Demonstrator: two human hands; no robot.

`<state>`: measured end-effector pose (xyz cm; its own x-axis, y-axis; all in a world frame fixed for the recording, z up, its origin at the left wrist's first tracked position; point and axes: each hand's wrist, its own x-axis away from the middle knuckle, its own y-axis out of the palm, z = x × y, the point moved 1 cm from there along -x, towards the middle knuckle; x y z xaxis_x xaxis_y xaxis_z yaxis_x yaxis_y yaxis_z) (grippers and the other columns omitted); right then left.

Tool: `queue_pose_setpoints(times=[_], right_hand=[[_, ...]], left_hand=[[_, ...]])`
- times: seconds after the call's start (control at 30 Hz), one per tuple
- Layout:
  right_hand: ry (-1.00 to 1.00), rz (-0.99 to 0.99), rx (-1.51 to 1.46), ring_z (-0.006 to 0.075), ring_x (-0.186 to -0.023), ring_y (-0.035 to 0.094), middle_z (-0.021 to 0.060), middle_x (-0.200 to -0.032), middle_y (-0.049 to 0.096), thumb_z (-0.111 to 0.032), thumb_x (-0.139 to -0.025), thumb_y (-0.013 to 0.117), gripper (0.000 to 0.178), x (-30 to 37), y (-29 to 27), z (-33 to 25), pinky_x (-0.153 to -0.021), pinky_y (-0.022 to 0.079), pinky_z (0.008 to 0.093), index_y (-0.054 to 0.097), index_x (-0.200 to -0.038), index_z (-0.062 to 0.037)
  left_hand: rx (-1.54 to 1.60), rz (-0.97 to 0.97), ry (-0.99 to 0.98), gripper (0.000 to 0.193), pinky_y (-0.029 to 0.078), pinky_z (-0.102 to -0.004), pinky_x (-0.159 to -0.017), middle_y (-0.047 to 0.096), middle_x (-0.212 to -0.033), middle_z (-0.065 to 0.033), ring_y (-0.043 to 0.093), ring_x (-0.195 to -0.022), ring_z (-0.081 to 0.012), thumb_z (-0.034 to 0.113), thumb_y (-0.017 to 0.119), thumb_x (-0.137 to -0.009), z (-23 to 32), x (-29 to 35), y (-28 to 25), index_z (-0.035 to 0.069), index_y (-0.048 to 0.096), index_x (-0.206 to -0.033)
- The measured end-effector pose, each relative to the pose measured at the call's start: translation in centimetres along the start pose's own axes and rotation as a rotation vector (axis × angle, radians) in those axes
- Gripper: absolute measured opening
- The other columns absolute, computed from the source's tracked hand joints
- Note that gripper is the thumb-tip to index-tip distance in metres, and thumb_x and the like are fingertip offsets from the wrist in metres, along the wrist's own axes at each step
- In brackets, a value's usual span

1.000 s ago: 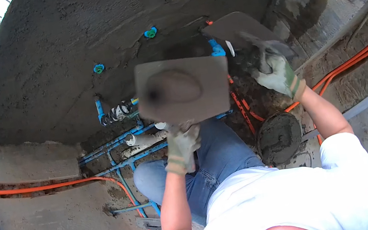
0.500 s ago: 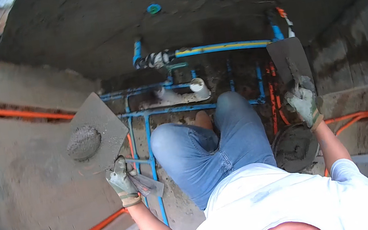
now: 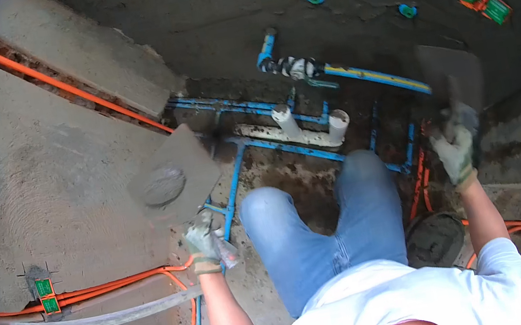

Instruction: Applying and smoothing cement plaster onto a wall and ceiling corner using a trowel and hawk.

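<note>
My left hand (image 3: 203, 241), in a work glove stained with mortar, grips a flat square hawk (image 3: 197, 163). A lump of wet grey mortar (image 3: 164, 184) sits on the plate. Below the same hand a small pale blade (image 3: 228, 254) sticks out, its handle hidden in my fingers. My right hand (image 3: 454, 154), also gloved, is closed around the handle of a plastering trowel (image 3: 458, 67). Blurred by motion, the trowel is in front of the dark plastered wall (image 3: 372, 6); whether it touches the wall I cannot tell.
Blue pipes (image 3: 286, 148) and white drain stubs (image 3: 338, 123) rise between my knees and the wall. A round tub of mortar (image 3: 433, 240) stands by my right knee. Orange conduits (image 3: 76, 90) run along both sides. Green boxes (image 3: 484, 2) are set in the walls.
The view has turned left, so the wall and pipes appear shifted right and tilted. The hawk with its mortar and the trowel both appear further right; both hands keep their grip.
</note>
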<state>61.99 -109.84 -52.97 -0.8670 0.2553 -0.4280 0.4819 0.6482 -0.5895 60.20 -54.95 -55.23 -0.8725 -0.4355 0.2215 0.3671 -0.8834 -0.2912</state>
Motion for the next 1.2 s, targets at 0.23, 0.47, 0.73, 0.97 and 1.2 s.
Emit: queue_pose_setpoints(times=[0.23,0.47,0.73,0.97,1.2], right_hand=[[0.551,-0.164,-0.638,0.01,-0.059,0.051,0.0021,-0.072,0.059,0.002,-0.081,0.064,0.014,-5.5,3.2,-8.1,-0.054,0.044,0.0259,0.057,-0.071,-0.0064],[-0.245,-0.204,0.386,0.0274,-0.06,0.057,0.0122,-0.065,0.056,-0.02,-0.075,0.067,0.02,-11.3,9.1,-9.8,-0.058,0.047,0.0368,0.057,-0.073,-0.0028],[-0.184,-0.569,0.753,0.0319,-0.079,0.065,0.0157,-0.08,0.066,-0.034,-0.078,0.059,0.029,-9.4,18.9,-17.9,-0.076,0.052,0.0433,0.063,-0.079,-0.0047],[0.095,-0.521,0.977,0.0316,-0.092,0.065,0.0135,-0.097,0.068,-0.038,-0.082,0.057,0.034,-13.3,20.9,-22.8,-0.084,0.051,0.044,0.068,-0.098,-0.0112],[-0.79,0.165,0.969,0.034,-0.096,0.063,0.0119,-0.103,0.068,-0.038,-0.083,0.059,0.034,-17.8,26.1,-10.7,-0.088,0.05,0.0457,0.068,-0.104,-0.0123]], left_hand=[[-0.036,-0.172,-0.228,0.018,0.04,-0.0283,-0.041,0.053,-0.063,-0.0026,0.051,-0.049,-0.0126,0.024,0.068,-0.084,-1.2,-10.4,4.9,0.009,0.059,-0.084],[-0.377,-0.434,0.714,0.017,0.047,-0.0324,-0.049,0.064,-0.072,-0.0086,0.059,-0.055,-0.0157,0.02,0.062,-0.086,-0.5,-19.8,13.5,0.005,0.064,-0.093],[0.122,-0.727,0.664,0.013,0.052,-0.035,-0.072,0.069,-0.091,-0.013,0.065,-0.082,-0.0175,0.009,0.061,-0.085,1.7,-20.4,18.9,0.0,0.065,-0.094],[0.082,-1.019,0.406,0.022,0.052,-0.0384,-0.085,0.067,-0.105,-0.0088,0.063,-0.098,-0.0239,0.021,0.06,-0.086,-6.6,-23.7,16.5,0.007,0.066,-0.103],[-0.145,-0.881,0.267,0.039,0.048,-0.0455,-0.089,0.068,-0.107,-0.0113,0.066,-0.088,-0.0309,0.023,0.07,-0.07,-11.6,-22.2,9.0,0.013,0.066,-0.108]])
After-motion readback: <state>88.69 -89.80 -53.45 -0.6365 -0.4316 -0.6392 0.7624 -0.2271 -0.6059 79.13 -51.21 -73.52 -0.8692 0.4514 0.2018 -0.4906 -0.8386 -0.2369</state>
